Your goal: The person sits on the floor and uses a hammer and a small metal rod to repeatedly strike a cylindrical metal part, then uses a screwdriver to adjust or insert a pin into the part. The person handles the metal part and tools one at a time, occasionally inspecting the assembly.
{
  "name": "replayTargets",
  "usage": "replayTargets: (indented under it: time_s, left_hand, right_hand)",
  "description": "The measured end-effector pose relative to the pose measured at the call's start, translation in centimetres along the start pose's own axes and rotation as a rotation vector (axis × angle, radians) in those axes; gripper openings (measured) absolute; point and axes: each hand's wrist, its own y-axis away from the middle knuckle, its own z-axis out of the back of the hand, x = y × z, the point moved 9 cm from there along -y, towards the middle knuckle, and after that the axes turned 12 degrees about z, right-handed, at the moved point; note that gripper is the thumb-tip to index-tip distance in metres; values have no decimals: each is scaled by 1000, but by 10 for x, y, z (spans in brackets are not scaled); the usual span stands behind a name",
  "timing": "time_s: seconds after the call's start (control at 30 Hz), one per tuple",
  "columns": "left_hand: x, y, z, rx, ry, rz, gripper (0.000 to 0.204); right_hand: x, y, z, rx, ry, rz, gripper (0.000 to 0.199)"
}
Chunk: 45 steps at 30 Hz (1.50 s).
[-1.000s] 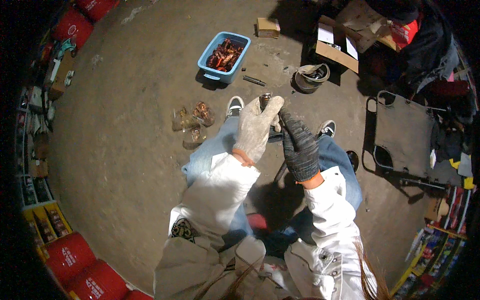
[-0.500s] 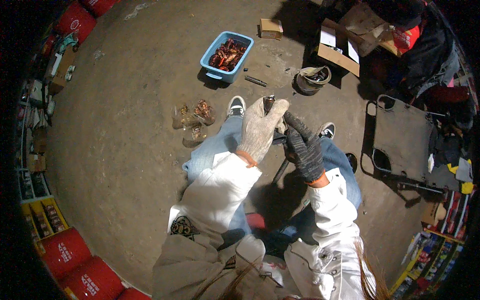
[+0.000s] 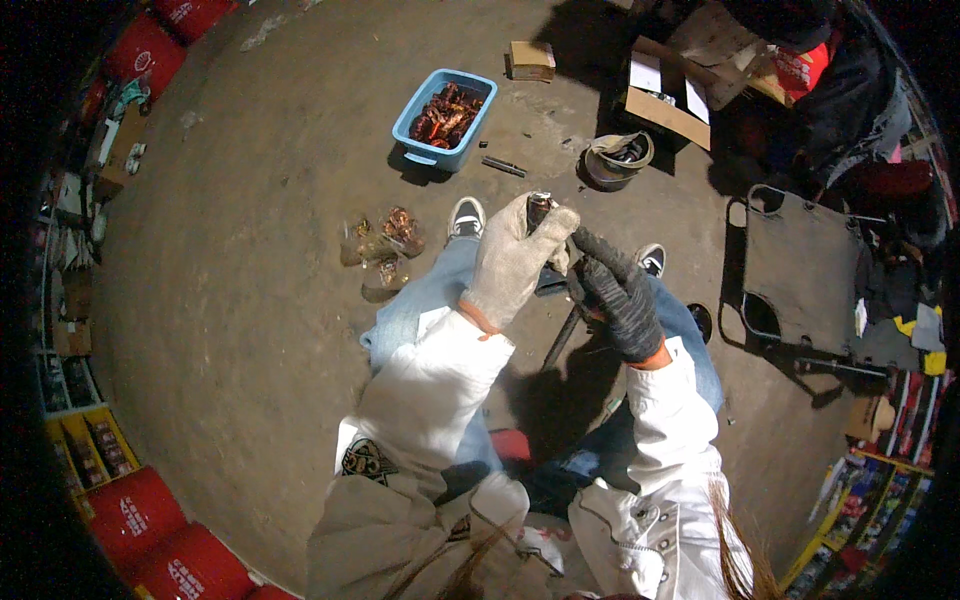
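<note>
My left hand (image 3: 510,255), in a cream knit glove, is closed round a small dark piece (image 3: 540,205) with a shiny end, held up between my knees. Beside it my right hand (image 3: 622,300), in a dark grey glove, has its fingers bent together, the fingertips close to the left thumb. What those fingers hold is hidden; a bit of red shows by the palm. Below the hands a dark rod (image 3: 563,338) slants toward the floor, and a dark flat piece (image 3: 551,283) shows behind the left glove.
Ahead stands a blue plastic tub (image 3: 445,118) of coppery-brown parts. Clear bags (image 3: 385,245) of similar pieces lie left of my foot. Around them are a small carton (image 3: 531,62), a dark rod-like tool (image 3: 504,166), a round container (image 3: 616,162), an open box (image 3: 668,95) and a folding chair (image 3: 800,260).
My right hand has shifted slightly right and down, a little away from the left. The left hand keeps hold of the dark piece. The whole view has shifted a little.
</note>
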Motion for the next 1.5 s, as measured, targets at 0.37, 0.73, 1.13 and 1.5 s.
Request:
replayTargets:
  time_s: [0.37,0.73,1.13,1.5]
  left_hand:
    - [-11,5,6,-221,-490,-161,29]
    - [-5,1,13,-268,-438,-74,28]
    - [-11,7,11,-337,-319,-150,19]
    - [-15,13,22,-385,-357,-165,19]
  right_hand:
    - [63,1,-2,51,1088,507,48]
    - [54,4,-8,-70,1054,505,51]
    - [43,5,-21,-217,1028,514,47]
    - [18,-4,-10,54,522,40,32]
